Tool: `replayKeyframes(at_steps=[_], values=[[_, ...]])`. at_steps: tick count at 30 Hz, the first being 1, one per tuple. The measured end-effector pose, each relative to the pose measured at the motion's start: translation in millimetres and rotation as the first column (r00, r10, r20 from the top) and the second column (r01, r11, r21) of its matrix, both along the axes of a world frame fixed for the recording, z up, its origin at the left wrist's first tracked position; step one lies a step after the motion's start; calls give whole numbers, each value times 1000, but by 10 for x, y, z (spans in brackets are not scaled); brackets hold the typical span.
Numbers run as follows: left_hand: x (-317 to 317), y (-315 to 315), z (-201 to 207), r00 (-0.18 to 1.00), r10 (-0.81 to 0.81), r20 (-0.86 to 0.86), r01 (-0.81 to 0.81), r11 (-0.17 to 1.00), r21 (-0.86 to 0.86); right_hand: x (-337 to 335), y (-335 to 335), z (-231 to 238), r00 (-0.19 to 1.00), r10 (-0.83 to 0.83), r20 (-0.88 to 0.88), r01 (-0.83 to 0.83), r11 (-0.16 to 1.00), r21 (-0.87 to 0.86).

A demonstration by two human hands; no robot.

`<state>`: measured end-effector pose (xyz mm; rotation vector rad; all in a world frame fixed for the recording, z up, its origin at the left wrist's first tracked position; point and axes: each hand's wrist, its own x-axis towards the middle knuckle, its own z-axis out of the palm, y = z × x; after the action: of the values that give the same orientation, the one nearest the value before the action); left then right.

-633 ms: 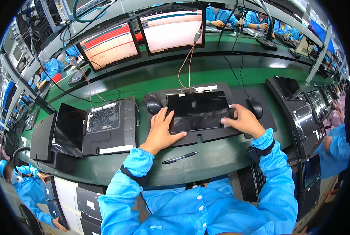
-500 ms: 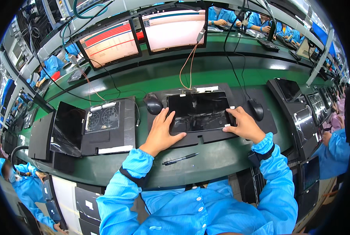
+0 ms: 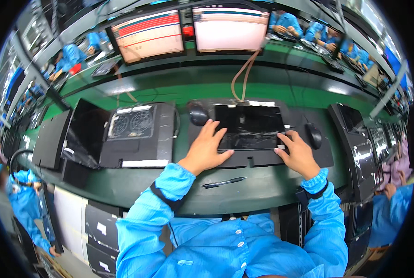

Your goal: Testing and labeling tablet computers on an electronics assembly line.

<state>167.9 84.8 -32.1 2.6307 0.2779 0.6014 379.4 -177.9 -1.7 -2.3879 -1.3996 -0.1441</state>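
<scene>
Indoors, a black tray at far right is holding glossy panels, while a black display panel is lying glossy face up on a dark pad, its long axis running left to right. The left hand is resting, fingers spread wide, at its left edge; the right hand's thumb and forefinger are standing parted at its right, any grip unclear.

Blk pen – 2 lit monitors behind

An electronics factory floor, it seems: green benches, monitors, blurred workers in blue.
</scene>
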Motion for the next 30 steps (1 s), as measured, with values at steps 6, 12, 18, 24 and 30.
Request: replayKeyframes(at_steps=[6,12,18,24,30], values=[[-486,-22,324,998,49,-32,-53,984,-168,-623,1012,320,910,361,204,-414,825,385],[-1544,629,284,767,530,361,-588,806,66,-887,2475,-166,907,346,241,-416,831,371],[-2663,1579,301,472,827,305,-821,285,495,-876,2713,-433,954,250,168,-291,909,298],[-2716,1896,416,377,901,214,-752,163,639,-856,2754,-367,954,252,160,-291,902,317],[-2688,1964,460,376,882,285,-725,88,684,-987,2787,-158,788,478,388,-600,740,305]])
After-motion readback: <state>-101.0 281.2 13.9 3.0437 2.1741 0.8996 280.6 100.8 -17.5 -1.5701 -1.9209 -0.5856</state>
